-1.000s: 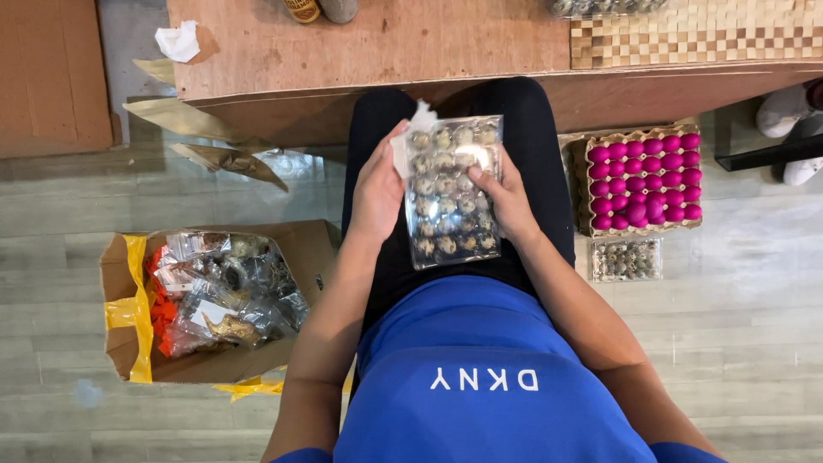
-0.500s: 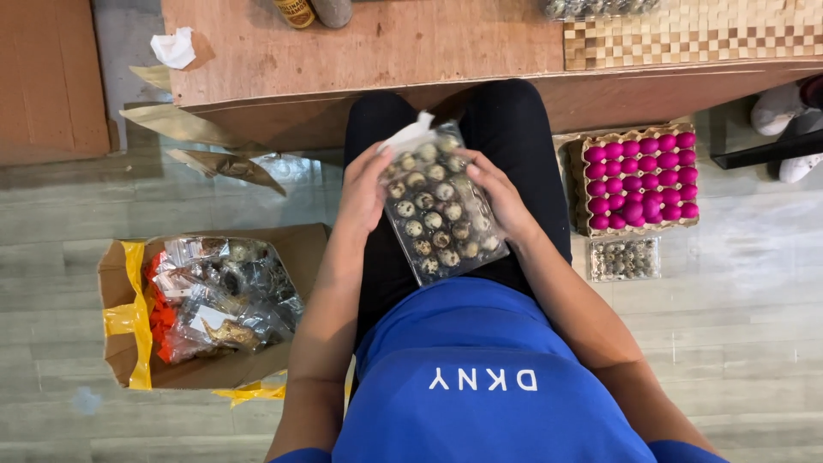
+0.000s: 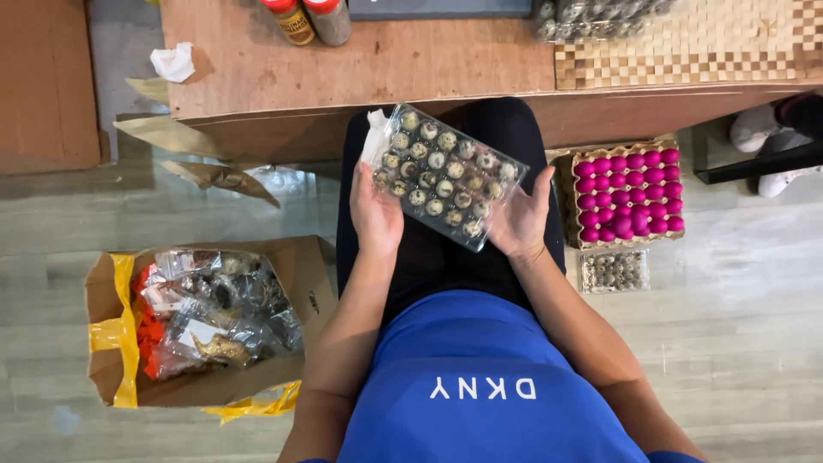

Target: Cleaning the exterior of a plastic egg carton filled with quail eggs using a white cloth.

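head view: left hand (image 3: pixel 375 210) and right hand (image 3: pixel 519 221) grasp tilted clear quail-egg tray (image 3: pixel 444 176) by opposite edges; best kept level, grip light.

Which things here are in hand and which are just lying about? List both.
In hand: egg pack, held by left hand and right hand; white tissue at its left corner.

Lying about: pink eggs, small egg pack, box of wrappers, bottles, crumpled tissue, table.
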